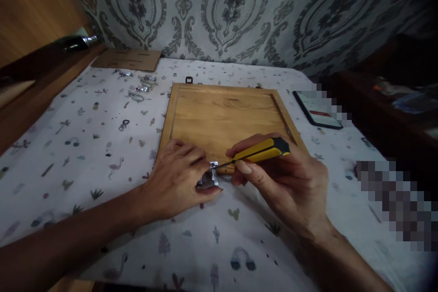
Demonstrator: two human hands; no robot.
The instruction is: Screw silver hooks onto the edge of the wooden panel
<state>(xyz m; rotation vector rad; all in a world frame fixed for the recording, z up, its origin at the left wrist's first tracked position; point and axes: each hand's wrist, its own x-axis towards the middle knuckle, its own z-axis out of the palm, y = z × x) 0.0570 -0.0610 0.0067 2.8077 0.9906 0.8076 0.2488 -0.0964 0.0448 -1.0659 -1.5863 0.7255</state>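
A framed wooden panel (226, 114), like a cabinet door, lies flat on the table. At its near edge my left hand (181, 175) is closed on a shiny metal hinge (215, 174), thumb below and fingers above; the hand covers part of it. My right hand (284, 187) is closed around the yellow and black handle of a screwdriver (260, 151). The shaft points left, and its tip meets the upper part of the hinge, where a small screw head seems to show.
Several loose metal hinges (143, 87) lie at the back left near a cardboard piece (128, 59). A small metal part (123, 124) rests left of the panel. A phone (316, 109) lies on the right. A dark bracket (189, 80) sits at the panel's far edge.
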